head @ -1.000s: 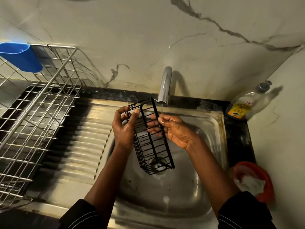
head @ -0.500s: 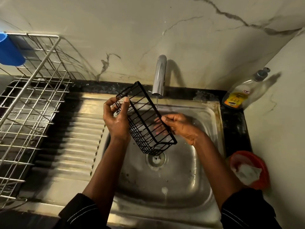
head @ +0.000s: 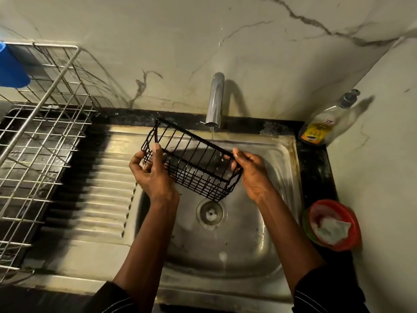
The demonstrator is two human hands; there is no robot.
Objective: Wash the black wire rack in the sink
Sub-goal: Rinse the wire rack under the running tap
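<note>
A black wire rack, shaped like a small basket, hangs over the steel sink just under the chrome tap. A thin stream of water runs from the tap onto its upper rim. My left hand grips the rack's left end, thumb over the rim. My right hand holds the right end, fingers curled round the wires. The rack lies roughly level, tilted down to the right, above the drain.
A steel dish rack with a blue cup stands on the left beside the ribbed drainboard. A dish soap bottle leans in the back right corner. A red bowl with white soap and a cloth sits at the right.
The rack has swung from hanging nearly upright to lying roughly level across both hands. My right hand has shifted from the rack's side to its right end. Water still runs.
</note>
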